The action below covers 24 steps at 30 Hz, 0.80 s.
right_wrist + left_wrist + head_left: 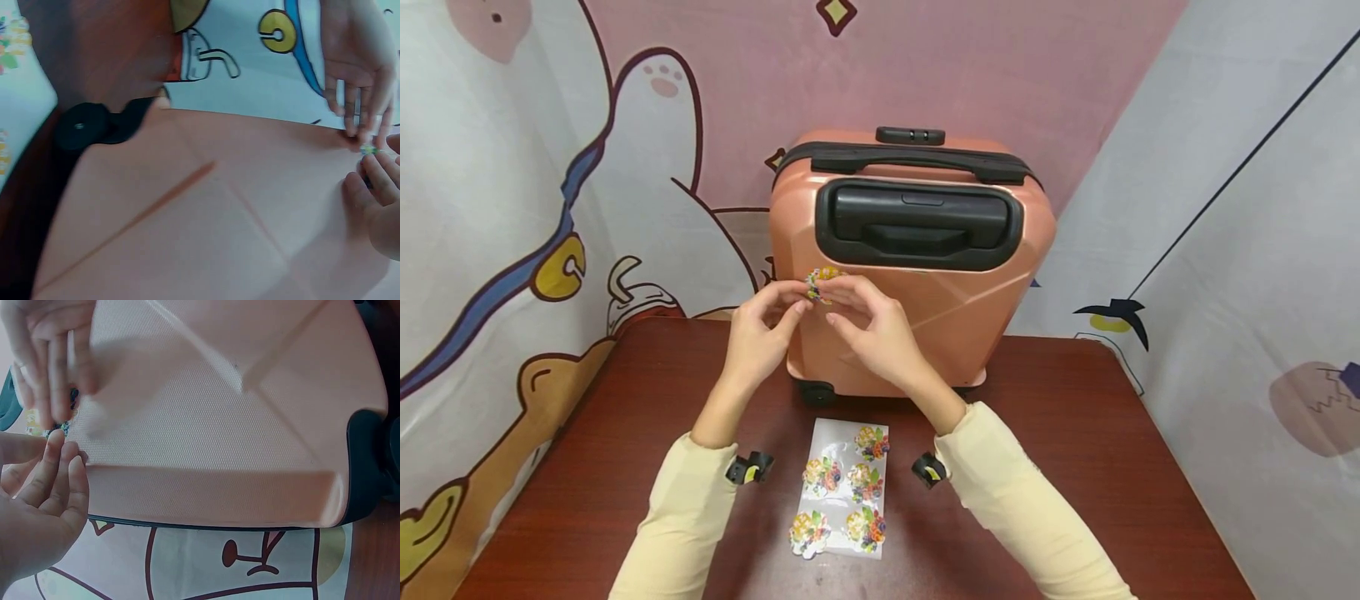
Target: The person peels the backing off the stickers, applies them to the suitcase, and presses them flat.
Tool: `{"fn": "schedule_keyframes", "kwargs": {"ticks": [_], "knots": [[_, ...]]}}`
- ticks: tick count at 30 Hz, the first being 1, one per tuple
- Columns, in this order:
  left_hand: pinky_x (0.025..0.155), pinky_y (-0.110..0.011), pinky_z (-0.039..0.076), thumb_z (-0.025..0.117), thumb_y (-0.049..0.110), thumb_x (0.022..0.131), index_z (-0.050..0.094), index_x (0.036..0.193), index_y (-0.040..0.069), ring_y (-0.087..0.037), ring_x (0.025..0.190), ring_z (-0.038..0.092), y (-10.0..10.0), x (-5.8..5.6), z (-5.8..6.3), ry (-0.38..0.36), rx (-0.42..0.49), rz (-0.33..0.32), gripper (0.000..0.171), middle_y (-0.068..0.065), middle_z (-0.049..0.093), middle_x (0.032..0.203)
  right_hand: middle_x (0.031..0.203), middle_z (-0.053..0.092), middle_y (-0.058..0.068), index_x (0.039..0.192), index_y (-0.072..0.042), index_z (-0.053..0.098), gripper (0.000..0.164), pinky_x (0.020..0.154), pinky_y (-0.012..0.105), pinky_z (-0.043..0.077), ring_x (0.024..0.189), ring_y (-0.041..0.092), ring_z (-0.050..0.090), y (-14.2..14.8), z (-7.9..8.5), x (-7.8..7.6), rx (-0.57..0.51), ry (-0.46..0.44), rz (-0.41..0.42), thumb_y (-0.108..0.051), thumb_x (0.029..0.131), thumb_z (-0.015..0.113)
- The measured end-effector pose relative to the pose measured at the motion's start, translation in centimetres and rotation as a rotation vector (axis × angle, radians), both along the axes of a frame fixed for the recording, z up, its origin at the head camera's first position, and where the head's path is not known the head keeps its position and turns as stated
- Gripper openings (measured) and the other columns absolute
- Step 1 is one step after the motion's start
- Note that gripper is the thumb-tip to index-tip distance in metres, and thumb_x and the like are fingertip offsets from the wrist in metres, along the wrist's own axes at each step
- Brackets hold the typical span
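Note:
A small, colourful fruit-patterned sticker (813, 287) is held between both hands, just in front of the upper left of a pink hard-shell suitcase (917, 325). At its left edge, the left hand (763, 329) pinches it with fingertips and thumb. From the other side the right hand (876, 329) grips it, fingers lying over part of it. Only scraps of the sticker (369, 150) show between the fingertips in the right wrist view. Below the hands, a white sticker sheet (838, 500) with several similar fruit stickers lies on the table.
The suitcase stands upright on the reddish-brown table (1060, 467), its black handle recess (917, 225) facing forward and a black wheel (817, 392) at its lower left. A cartoon-printed cloth (962, 67) hangs behind and along both sides.

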<state>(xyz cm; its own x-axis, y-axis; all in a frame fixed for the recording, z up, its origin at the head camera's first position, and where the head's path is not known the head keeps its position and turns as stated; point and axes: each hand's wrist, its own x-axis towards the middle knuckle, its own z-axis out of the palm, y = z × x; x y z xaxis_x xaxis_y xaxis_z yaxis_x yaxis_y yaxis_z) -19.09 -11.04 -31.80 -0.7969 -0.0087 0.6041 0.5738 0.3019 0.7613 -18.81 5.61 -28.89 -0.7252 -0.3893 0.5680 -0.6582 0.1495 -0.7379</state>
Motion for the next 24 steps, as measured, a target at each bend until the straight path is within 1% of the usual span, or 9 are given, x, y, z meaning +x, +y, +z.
{"fn": "schedule_keyframes", "kwargs": {"ticks": [4, 6, 9, 13, 16, 18, 20, 22, 24], "knots": [[0.067, -0.018, 0.046, 0.058, -0.004, 0.085, 0.063, 0.101, -0.003, -0.019, 0.077, 0.061, 0.0, 0.0, -0.1, 0.001, -0.007, 0.007, 0.016, -0.013, 0.066, 0.084, 0.111, 0.059, 0.025, 0.111, 0.011, 0.053, 0.030, 0.087, 0.045, 0.045, 0.104, 0.035, 0.057, 0.2, 0.0, 1.1, 0.030, -0.046, 0.007, 0.013, 0.081, 0.058], [0.067, -0.018, 0.046, 0.058, -0.003, 0.085, 0.063, 0.101, -0.003, -0.018, 0.077, 0.060, 0.0, 0.1, -0.1, 0.001, -0.012, 0.012, 0.016, -0.013, 0.066, 0.085, 0.110, 0.059, 0.027, 0.110, 0.012, 0.052, 0.030, 0.086, 0.046, 0.045, 0.103, 0.037, 0.057, 0.3, 0.0, 1.3, 0.035, -0.053, 0.013, 0.014, 0.081, 0.058], [0.067, -0.019, 0.047, 0.059, -0.003, 0.085, 0.063, 0.101, -0.003, -0.018, 0.077, 0.060, 0.0, 0.1, -0.1, -0.001, -0.017, 0.012, 0.016, -0.013, 0.066, 0.084, 0.110, 0.060, 0.023, 0.111, 0.009, 0.053, 0.031, 0.086, 0.041, 0.046, 0.103, 0.031, 0.058, 0.5, -0.3, 0.7, 0.025, -0.035, 0.000, 0.011, 0.081, 0.059], [0.067, -0.018, 0.046, 0.059, -0.003, 0.085, 0.063, 0.101, -0.003, -0.020, 0.077, 0.061, 0.0, 0.0, -0.1, 0.002, -0.006, 0.001, 0.016, -0.013, 0.066, 0.083, 0.114, 0.061, 0.014, 0.114, 0.003, 0.054, 0.033, 0.089, 0.031, 0.044, 0.107, 0.019, 0.057, 0.9, -0.2, -0.4, -0.023, 0.031, -0.015, 0.008, 0.082, 0.061], [0.067, -0.018, 0.046, 0.058, -0.006, 0.085, 0.062, 0.101, -0.007, -0.027, 0.078, 0.062, 0.3, 0.7, 0.7, -0.012, 0.001, -0.008, 0.016, -0.018, 0.066, 0.084, 0.115, 0.061, 0.014, 0.114, 0.003, 0.054, 0.034, 0.091, 0.030, 0.043, 0.107, 0.017, 0.057, 1.1, 0.2, -0.6, -0.059, 0.060, -0.011, 0.009, 0.081, 0.061], [0.068, -0.018, 0.046, 0.057, -0.005, 0.086, 0.062, 0.101, -0.007, -0.029, 0.079, 0.062, 0.3, 0.7, 0.7, -0.017, 0.003, -0.013, 0.016, -0.018, 0.066, 0.084, 0.114, 0.061, 0.014, 0.113, 0.003, 0.055, 0.034, 0.090, 0.030, 0.043, 0.106, 0.018, 0.057, 1.2, 0.0, -0.6, -0.072, 0.057, -0.014, 0.010, 0.080, 0.061], [0.068, -0.019, 0.046, 0.057, -0.006, 0.085, 0.062, 0.101, -0.006, -0.028, 0.079, 0.062, 0.3, 0.8, 0.8, -0.030, 0.000, -0.013, 0.017, -0.018, 0.066, 0.085, 0.112, 0.062, 0.015, 0.112, 0.003, 0.055, 0.033, 0.089, 0.031, 0.045, 0.104, 0.020, 0.058, 1.3, -0.8, -0.6, -0.062, 0.033, -0.021, 0.009, 0.080, 0.062], [0.068, -0.019, 0.046, 0.058, -0.004, 0.086, 0.062, 0.102, -0.003, -0.024, 0.078, 0.062, 0.1, 0.3, 0.2, -0.023, -0.004, -0.012, 0.017, -0.015, 0.066, 0.085, 0.110, 0.063, 0.015, 0.111, 0.003, 0.055, 0.032, 0.088, 0.032, 0.046, 0.102, 0.021, 0.059, 1.5, -1.8, -0.6, -0.049, 0.005, -0.028, 0.009, 0.080, 0.062], [0.067, -0.019, 0.047, 0.058, -0.003, 0.085, 0.063, 0.102, -0.002, -0.022, 0.078, 0.062, 0.0, 0.1, 0.1, -0.022, -0.012, -0.011, 0.017, -0.013, 0.066, 0.084, 0.108, 0.063, 0.015, 0.109, 0.003, 0.056, 0.031, 0.086, 0.033, 0.047, 0.101, 0.022, 0.060, 1.7, -2.5, -0.6, -0.035, -0.021, -0.032, 0.010, 0.079, 0.062]]}}
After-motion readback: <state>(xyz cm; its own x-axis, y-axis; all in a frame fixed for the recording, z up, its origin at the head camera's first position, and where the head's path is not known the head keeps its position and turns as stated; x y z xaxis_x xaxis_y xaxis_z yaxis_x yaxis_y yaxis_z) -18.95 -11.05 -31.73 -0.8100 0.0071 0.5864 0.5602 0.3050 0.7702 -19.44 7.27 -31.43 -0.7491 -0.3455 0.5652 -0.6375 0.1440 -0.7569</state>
